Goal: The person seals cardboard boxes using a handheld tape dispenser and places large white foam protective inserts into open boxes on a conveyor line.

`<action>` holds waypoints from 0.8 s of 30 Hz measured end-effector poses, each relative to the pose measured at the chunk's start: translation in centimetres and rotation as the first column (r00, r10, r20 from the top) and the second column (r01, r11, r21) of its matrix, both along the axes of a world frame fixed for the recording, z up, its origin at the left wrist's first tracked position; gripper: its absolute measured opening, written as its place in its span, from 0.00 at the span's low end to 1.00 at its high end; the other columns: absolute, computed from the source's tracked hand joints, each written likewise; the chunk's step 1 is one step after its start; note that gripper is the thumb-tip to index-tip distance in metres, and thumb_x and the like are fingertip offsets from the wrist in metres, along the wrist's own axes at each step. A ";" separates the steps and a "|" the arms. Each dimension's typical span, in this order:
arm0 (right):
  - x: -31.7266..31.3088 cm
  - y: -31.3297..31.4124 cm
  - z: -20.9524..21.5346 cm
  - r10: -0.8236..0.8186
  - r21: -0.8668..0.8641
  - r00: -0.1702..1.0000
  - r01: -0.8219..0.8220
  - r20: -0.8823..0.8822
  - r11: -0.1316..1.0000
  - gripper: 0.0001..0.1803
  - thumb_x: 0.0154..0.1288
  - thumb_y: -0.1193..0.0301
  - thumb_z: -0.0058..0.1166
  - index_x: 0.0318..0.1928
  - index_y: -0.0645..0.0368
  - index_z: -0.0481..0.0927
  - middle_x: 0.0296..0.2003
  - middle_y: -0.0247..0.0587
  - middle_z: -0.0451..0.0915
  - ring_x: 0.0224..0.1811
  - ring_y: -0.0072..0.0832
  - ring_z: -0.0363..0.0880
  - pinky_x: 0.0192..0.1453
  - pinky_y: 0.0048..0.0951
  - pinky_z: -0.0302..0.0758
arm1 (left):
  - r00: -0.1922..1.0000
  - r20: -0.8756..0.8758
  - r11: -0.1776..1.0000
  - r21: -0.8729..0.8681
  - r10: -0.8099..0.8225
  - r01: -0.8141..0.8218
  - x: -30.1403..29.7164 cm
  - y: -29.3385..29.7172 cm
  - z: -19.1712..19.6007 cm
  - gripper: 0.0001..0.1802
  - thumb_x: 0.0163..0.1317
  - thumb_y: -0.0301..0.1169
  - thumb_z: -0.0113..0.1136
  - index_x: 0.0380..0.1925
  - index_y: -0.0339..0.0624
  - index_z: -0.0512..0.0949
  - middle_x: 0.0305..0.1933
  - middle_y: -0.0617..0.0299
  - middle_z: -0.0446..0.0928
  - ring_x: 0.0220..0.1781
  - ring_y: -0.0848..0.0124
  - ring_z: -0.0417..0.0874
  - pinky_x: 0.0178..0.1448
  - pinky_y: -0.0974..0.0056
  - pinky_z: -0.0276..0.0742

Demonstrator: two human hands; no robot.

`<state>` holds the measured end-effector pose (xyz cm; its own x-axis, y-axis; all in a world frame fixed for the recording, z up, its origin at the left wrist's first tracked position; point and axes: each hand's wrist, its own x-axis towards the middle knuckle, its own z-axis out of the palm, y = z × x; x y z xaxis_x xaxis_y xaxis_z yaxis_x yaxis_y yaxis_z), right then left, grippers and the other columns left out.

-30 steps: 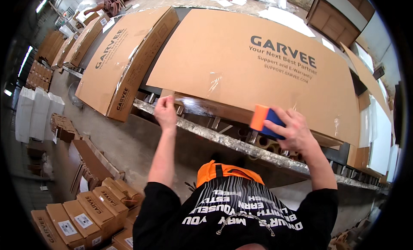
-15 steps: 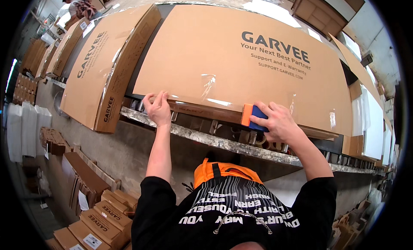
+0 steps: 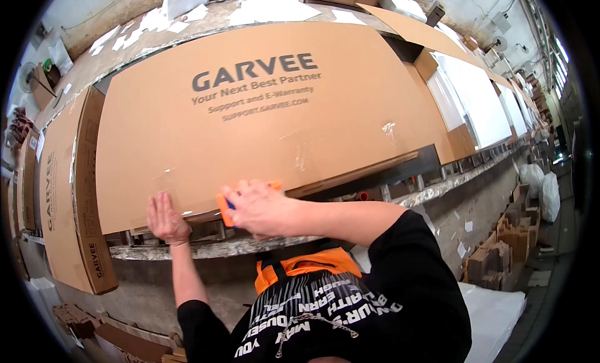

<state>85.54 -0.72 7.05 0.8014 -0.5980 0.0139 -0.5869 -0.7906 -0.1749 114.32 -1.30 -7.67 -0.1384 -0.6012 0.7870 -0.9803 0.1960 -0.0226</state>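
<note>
A large flat brown cardboard box (image 3: 262,119) with dark printing lies on a roller conveyor in front of me. My left hand (image 3: 165,218) presses flat against the box's near edge, fingers spread. My right hand (image 3: 262,207) grips an orange and blue tape dispenser (image 3: 225,208) held against the same near edge, just right of my left hand. Clear tape (image 3: 300,157) shines across the box's top face.
Another large brown box (image 3: 65,188) lies at the left on the conveyor. The conveyor rail (image 3: 437,182) runs off to the right past white panels (image 3: 475,107). Small cardboard boxes (image 3: 500,250) and white bags (image 3: 540,188) sit on the floor at right.
The view has swung right. My right hand has slid the dispenser leftward along the box's near edge, closing on my left hand, which still presses the edge.
</note>
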 end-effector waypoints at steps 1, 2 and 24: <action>-1.5 -0.4 0.5 0.002 0.067 0.996 0.003 -0.085 0.998 0.26 0.36 0.70 0.65 0.42 0.63 0.82 0.52 0.56 0.73 0.48 0.45 0.76 0.50 0.44 0.76 | 1.000 -0.012 0.999 0.033 0.003 -0.002 -0.6 -0.4 0.0 0.25 0.73 0.34 0.32 0.51 0.40 0.81 0.56 0.57 0.80 0.63 0.54 0.76 0.67 0.51 0.66; -2.9 -0.4 0.7 0.017 0.141 0.987 0.005 -0.157 0.990 0.27 0.37 0.71 0.65 0.45 0.61 0.80 0.53 0.57 0.71 0.48 0.47 0.76 0.51 0.45 0.76 | 0.999 -0.006 0.997 0.071 0.036 -0.036 -0.3 -0.4 -0.3 0.25 0.73 0.35 0.32 0.52 0.40 0.81 0.57 0.57 0.80 0.64 0.54 0.75 0.67 0.52 0.65; -41.0 3.0 1.0 -0.309 -0.065 0.855 0.312 -0.417 0.948 0.12 0.43 0.68 0.62 0.32 0.55 0.86 0.49 0.45 0.77 0.44 0.35 0.75 0.47 0.36 0.70 | 0.731 0.109 0.511 0.783 -0.674 0.355 -52.3 -2.1 6.2 0.49 0.66 0.63 0.42 0.70 0.28 0.54 0.76 0.38 0.48 0.79 0.44 0.43 0.80 0.47 0.37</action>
